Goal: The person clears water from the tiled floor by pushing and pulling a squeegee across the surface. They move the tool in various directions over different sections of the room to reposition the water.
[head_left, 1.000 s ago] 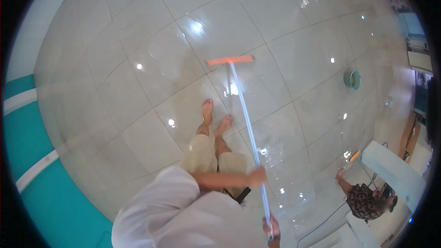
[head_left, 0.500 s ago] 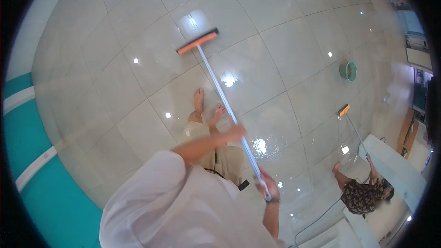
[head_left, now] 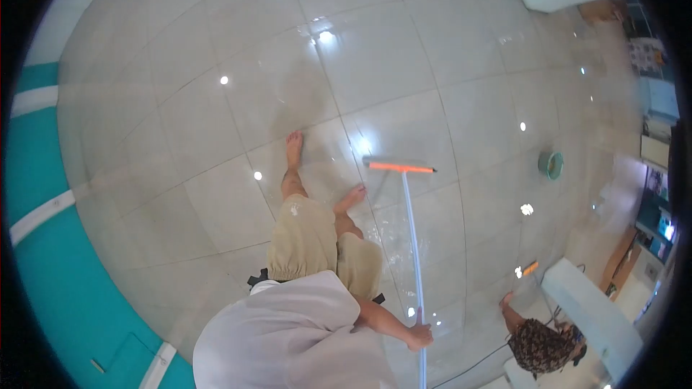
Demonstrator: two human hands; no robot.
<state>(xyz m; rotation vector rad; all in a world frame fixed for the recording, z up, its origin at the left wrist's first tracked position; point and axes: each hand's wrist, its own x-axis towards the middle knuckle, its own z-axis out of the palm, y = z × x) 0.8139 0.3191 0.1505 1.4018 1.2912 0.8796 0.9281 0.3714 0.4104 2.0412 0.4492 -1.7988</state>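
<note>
My left hand (head_left: pixel 420 336) is closed around the pale metal pole of a floor squeegee (head_left: pixel 413 245), with my forearm crossing in front of my white shirt. The squeegee's orange head (head_left: pixel 400 167) with its dark blade rests on the wet, shiny tiles, ahead and to the right of my bare feet (head_left: pixel 294 145). Beyond the lower frame edge the pole's upper end is cut off. My right hand is out of view.
A person in a dark patterned top (head_left: pixel 544 346) bends at lower right near an orange-headed floor tool (head_left: pixel 530 268). A green bucket (head_left: pixel 551 165) stands on the right. White partitions (head_left: pixel 591 317) and a cable (head_left: pixel 472 366) lie nearby; a teal wall (head_left: pixel 43 166) runs along the left.
The squeegee has swung right and been pulled back closer to me. My left hand has moved down and right with the pole, and my right hand has left the view. My feet have shifted.
</note>
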